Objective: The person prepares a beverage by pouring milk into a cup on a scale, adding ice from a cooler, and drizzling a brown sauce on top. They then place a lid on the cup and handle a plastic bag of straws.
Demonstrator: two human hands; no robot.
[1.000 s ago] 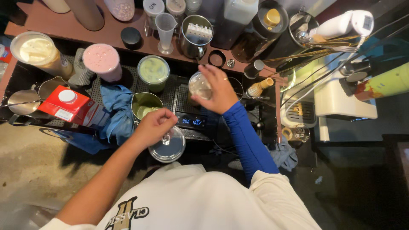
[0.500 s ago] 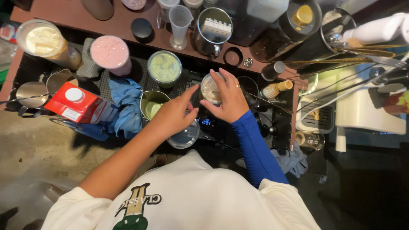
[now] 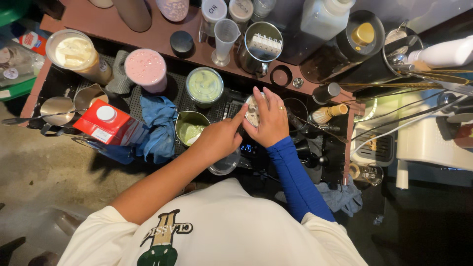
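Here, a small clear cup (image 3: 253, 109), mostly hidden between both hands (image 3: 246, 129).

A small clear cup (image 3: 253, 109) with pale contents stands upright above a dark digital scale (image 3: 249, 148), mostly hidden by fingers.
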